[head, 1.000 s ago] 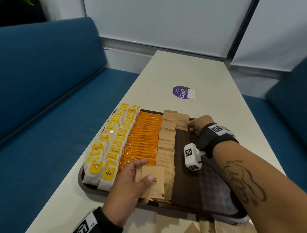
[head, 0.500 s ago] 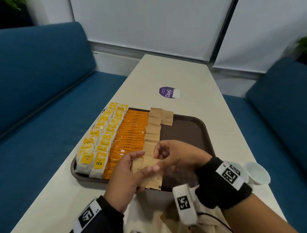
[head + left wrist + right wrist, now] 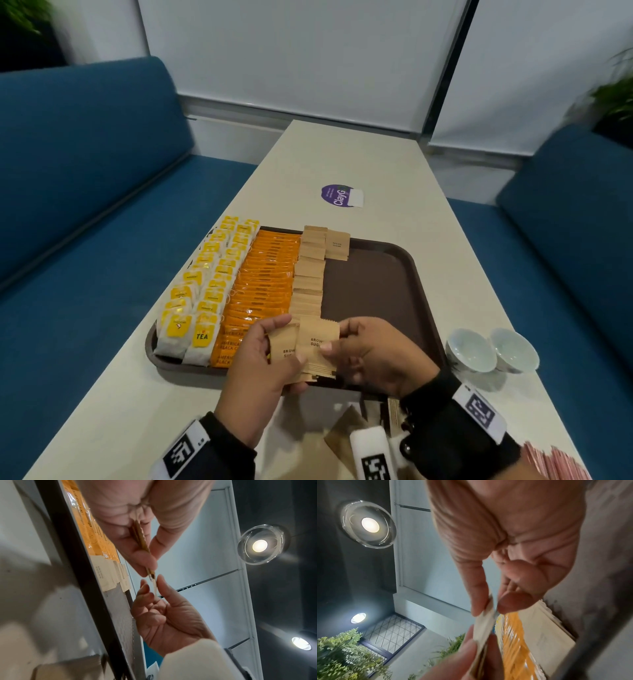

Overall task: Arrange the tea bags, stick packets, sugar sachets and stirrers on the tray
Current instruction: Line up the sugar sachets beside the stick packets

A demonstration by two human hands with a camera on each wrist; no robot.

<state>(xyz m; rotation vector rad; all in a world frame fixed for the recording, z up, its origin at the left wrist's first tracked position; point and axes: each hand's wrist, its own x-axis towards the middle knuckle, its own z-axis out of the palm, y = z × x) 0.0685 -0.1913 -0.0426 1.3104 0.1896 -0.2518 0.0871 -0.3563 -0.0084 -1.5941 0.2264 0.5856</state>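
Low in the centre of the head view, the left hand (image 3: pixel 260 370) grips a fanned stack of brown sugar sachets (image 3: pixel 308 346); the right hand (image 3: pixel 373 353) pinches the top sachet's edge above the brown tray (image 3: pixel 376 291).

One brown tray (image 3: pixel 404 260). Two columns of yellow tea bags (image 3: pixel 205 291), one column of orange stick packets (image 3: pixel 267 284), one column of brown sugar sachets (image 3: pixel 308 274) plus one lone sachet (image 3: pixel 337 245) at the tray's far edge; exact numbers too overlapped to count. Two white cups (image 3: pixel 493 349). One purple sticker (image 3: pixel 337 195). Two hands: left hand (image 3: pixel 260 373), right hand (image 3: pixel 380 356).
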